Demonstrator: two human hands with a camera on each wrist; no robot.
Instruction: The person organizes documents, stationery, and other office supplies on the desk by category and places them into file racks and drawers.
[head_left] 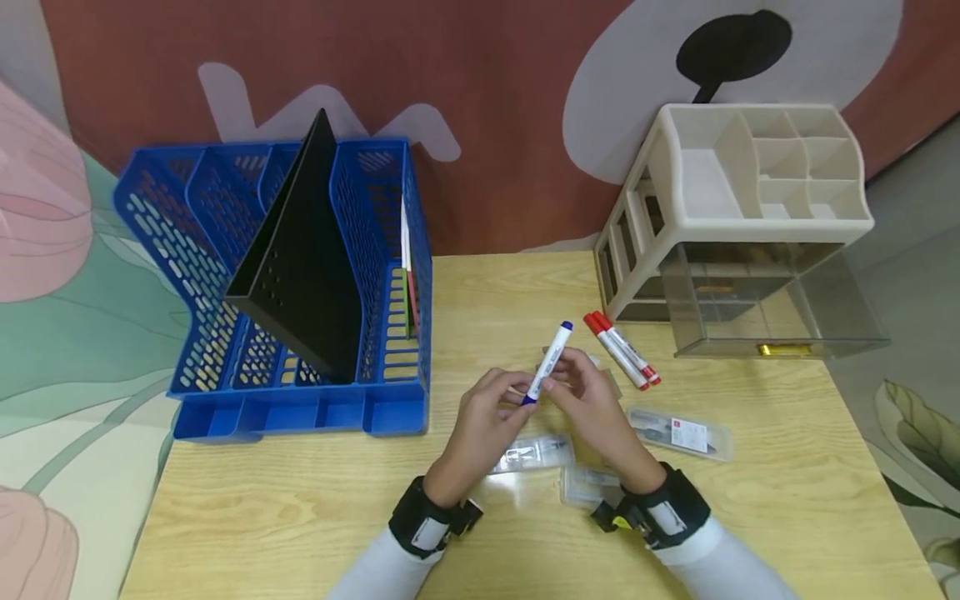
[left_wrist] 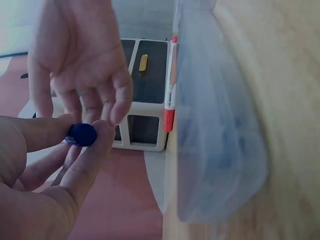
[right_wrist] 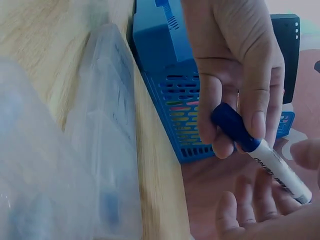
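Observation:
My left hand (head_left: pixel 483 421) pinches a white marker (head_left: pixel 550 363) by its dark blue cap (right_wrist: pixel 232 126), thumb against fingers. The marker tilts up and away, its other blue end at the top in the head view. Right beside it is my right hand (head_left: pixel 597 408), its fingers (right_wrist: pixel 265 195) loosely spread around the white barrel and the thumb apart from it in the right wrist view. Below the hands lie a clear plastic case (head_left: pixel 534 454) and a smaller clear box (head_left: pixel 587 486). Two red-capped markers (head_left: pixel 622 350) lie side by side beyond my right hand.
On the left stands a blue file rack (head_left: pixel 393 412) with a black folder (head_left: pixel 318 275) and thin booklets (head_left: pixel 408 275). A white desk organizer (head_left: pixel 772 225) at the back right has its clear drawer (head_left: pixel 750 346) pulled out. Another clear case (head_left: pixel 682 434) lies right of my right hand.

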